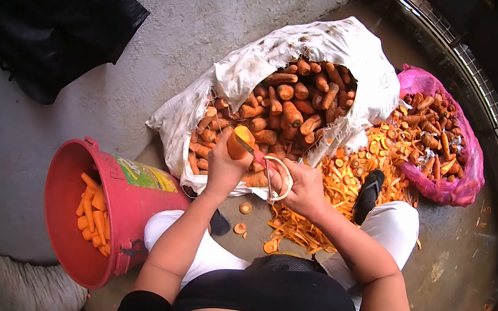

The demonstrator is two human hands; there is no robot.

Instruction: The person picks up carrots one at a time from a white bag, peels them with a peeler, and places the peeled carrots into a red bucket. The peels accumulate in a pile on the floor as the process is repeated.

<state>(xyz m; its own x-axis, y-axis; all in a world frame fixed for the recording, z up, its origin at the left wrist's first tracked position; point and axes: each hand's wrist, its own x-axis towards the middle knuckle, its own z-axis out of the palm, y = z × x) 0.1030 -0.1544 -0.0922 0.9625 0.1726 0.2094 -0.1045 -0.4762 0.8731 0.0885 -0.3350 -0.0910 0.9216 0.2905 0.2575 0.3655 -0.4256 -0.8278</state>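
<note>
My left hand (225, 168) is closed around a carrot (239, 144), holding it upright with its pale yellow-orange cut end facing up. My right hand (301, 187) is closed beside it, at the pinkish handle of a small knife (248, 149) whose blade lies against the carrot. From the same hand a peeler (286, 178) sticks out, with a cream curved frame and a thin metal strip across it. Just beyond both hands, a torn white sack (337, 38) lies open, full of unpeeled carrots (292, 114).
To the left, a red bucket (136, 202) leans over with peeled carrots (95, 219) inside. Peelings and cut ends (296, 229) cover the floor by my right foot. A pink bag (467, 172) of carrots stands far right. A black cloth (64, 19) lies upper left.
</note>
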